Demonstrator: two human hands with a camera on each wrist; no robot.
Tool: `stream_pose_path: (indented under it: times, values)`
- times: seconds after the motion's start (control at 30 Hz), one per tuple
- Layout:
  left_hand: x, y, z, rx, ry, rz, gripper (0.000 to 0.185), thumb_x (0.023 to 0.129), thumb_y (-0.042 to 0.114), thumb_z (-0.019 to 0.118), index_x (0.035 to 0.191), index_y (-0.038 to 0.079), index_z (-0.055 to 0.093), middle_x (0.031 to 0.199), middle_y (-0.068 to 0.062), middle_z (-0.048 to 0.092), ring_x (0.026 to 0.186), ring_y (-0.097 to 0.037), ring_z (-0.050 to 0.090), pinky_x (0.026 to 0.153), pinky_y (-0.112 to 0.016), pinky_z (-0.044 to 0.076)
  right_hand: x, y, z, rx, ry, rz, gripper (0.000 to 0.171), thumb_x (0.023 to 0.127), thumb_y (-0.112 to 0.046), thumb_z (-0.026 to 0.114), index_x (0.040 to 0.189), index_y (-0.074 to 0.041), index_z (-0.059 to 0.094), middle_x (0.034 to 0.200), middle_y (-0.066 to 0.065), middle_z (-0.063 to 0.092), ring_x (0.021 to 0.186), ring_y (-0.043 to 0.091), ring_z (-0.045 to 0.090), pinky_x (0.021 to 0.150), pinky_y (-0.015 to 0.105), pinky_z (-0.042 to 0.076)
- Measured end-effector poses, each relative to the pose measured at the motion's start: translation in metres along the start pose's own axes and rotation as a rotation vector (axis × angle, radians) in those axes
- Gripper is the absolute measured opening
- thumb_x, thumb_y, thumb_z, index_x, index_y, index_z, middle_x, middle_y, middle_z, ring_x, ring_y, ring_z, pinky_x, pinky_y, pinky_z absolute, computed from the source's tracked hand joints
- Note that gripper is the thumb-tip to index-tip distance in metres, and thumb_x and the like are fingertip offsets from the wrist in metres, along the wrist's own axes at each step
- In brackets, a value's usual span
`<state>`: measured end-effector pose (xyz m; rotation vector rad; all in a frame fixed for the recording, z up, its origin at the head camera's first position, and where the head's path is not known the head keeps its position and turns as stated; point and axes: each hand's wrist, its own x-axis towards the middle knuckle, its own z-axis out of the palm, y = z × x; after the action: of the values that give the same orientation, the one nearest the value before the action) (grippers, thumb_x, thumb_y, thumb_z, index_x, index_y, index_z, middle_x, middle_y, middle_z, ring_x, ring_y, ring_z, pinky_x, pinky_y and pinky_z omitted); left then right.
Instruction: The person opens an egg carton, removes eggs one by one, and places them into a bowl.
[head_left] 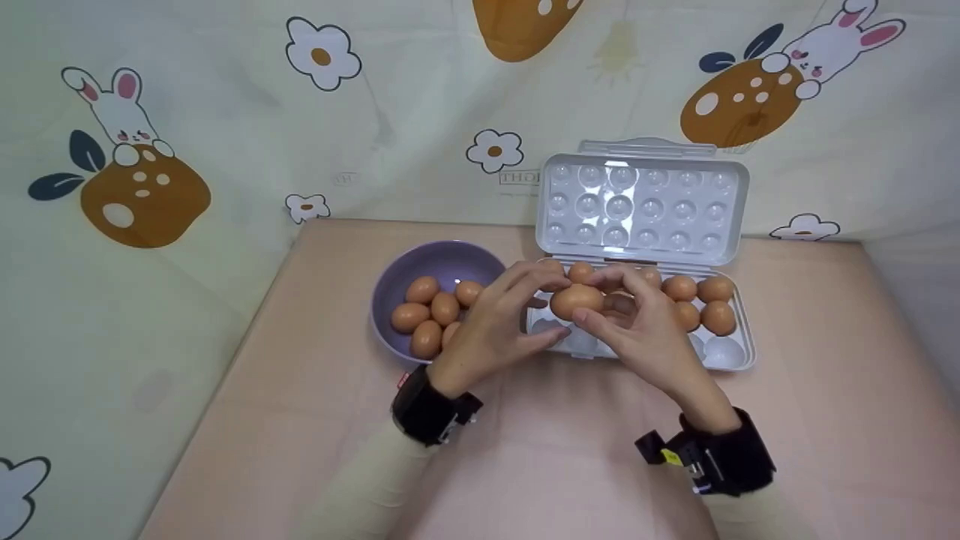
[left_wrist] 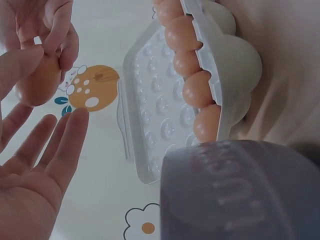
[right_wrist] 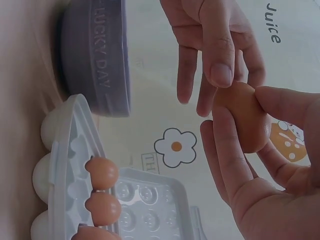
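A brown egg [head_left: 577,301] is held above the front part of a white egg carton [head_left: 726,352]. My right hand [head_left: 651,341] pinches it between thumb and fingers, as the right wrist view also shows with the egg [right_wrist: 244,120] in plain sight. My left hand [head_left: 487,326] is at the egg's left side with its fingers spread; in the right wrist view its thumb tip meets the egg's end. Brown eggs [head_left: 718,318] fill cups in the carton's back rows, partly hidden by my hands. Cups in the front row show bare.
A purple bowl [head_left: 382,281] with several brown eggs [head_left: 410,318] stands left of the carton, partly behind my left hand. The carton's clear dimpled lid [head_left: 667,202] stands raised at the back, near the patterned cloth wall. A pinkish cloth [head_left: 300,420] covers the table.
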<state>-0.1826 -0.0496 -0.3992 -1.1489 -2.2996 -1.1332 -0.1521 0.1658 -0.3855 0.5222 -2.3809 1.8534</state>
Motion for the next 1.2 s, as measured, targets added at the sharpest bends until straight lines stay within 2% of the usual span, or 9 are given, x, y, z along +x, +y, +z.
stream_pose_path:
  times: [0.23,0.43,0.57,0.7,0.83,0.93,1.1,1.2]
  values:
    - [0.000,0.004,0.005,0.037,0.045,0.013,0.042,0.084,0.027,0.077,0.122,0.016,0.060,0.124,0.002,0.057,0.113,-0.005,0.052,0.090,-0.017,0.048,-0.001,-0.001,0.004,0.037,-0.055,0.011,0.037,0.087,-0.018,0.075,0.117,-0.009,0.056,0.121,0.007,0.054,0.105,0.023,0.065,0.087,0.037,0.055]
    - [0.002,0.005,0.003,0.048,0.024,0.008,0.040,0.086,0.028,0.074,0.121,0.016,0.060,0.120,0.004,0.058,0.106,-0.002,0.051,0.086,-0.016,0.048,-0.001,-0.002,0.001,0.012,-0.065,0.010,0.039,0.086,-0.020,0.075,0.119,-0.010,0.058,0.121,0.006,0.056,0.103,0.021,0.066,0.087,0.035,0.055]
    - [0.002,0.004,-0.010,0.049,0.010,-0.038,0.041,0.086,0.025,0.074,0.123,0.017,0.060,0.118,0.006,0.058,0.102,-0.001,0.053,0.084,-0.017,0.049,-0.001,-0.003,-0.004,-0.015,-0.060,-0.005,0.039,0.088,-0.022,0.073,0.122,-0.010,0.058,0.122,0.005,0.058,0.105,0.021,0.065,0.090,0.033,0.054]
    - [0.002,0.001,-0.032,0.073,0.006,-0.121,0.043,0.084,0.022,0.077,0.123,0.018,0.060,0.118,0.008,0.058,0.103,0.000,0.054,0.084,-0.017,0.050,0.000,-0.003,-0.012,-0.026,-0.042,-0.035,0.037,0.090,-0.020,0.071,0.123,-0.009,0.057,0.124,0.005,0.059,0.110,0.026,0.063,0.091,0.031,0.053]
    - [0.007,-0.008,-0.055,0.127,-0.015,-0.139,0.040,0.082,0.018,0.078,0.118,0.017,0.062,0.116,0.007,0.059,0.102,-0.002,0.055,0.084,-0.021,0.051,0.001,-0.004,-0.018,-0.029,-0.006,-0.039,0.036,0.090,-0.016,0.071,0.122,-0.008,0.058,0.121,0.005,0.060,0.111,0.029,0.061,0.089,0.029,0.054]
    - [0.011,-0.018,-0.071,0.164,-0.061,-0.144,0.038,0.081,0.016,0.078,0.116,0.016,0.063,0.114,0.005,0.059,0.099,-0.005,0.056,0.084,-0.022,0.050,0.003,-0.004,-0.022,-0.022,0.020,-0.037,0.035,0.088,-0.011,0.073,0.120,-0.006,0.059,0.118,0.009,0.062,0.109,0.028,0.062,0.087,0.029,0.055]
    - [0.018,-0.039,-0.092,0.233,-0.201,-0.229,0.038,0.080,0.013,0.077,0.114,0.017,0.062,0.106,0.004,0.057,0.092,-0.010,0.056,0.080,-0.027,0.050,0.005,-0.003,-0.023,-0.013,0.046,-0.049,0.036,0.085,-0.005,0.074,0.119,-0.004,0.061,0.112,0.015,0.064,0.106,0.027,0.064,0.083,0.029,0.056]
    - [0.021,-0.053,-0.098,0.284,-0.288,-0.270,0.037,0.079,0.009,0.078,0.111,0.017,0.063,0.101,0.004,0.057,0.091,-0.013,0.056,0.080,-0.030,0.050,0.004,-0.002,-0.024,-0.020,0.052,-0.058,0.036,0.085,-0.004,0.074,0.118,-0.003,0.062,0.110,0.013,0.065,0.105,0.027,0.064,0.082,0.028,0.056]
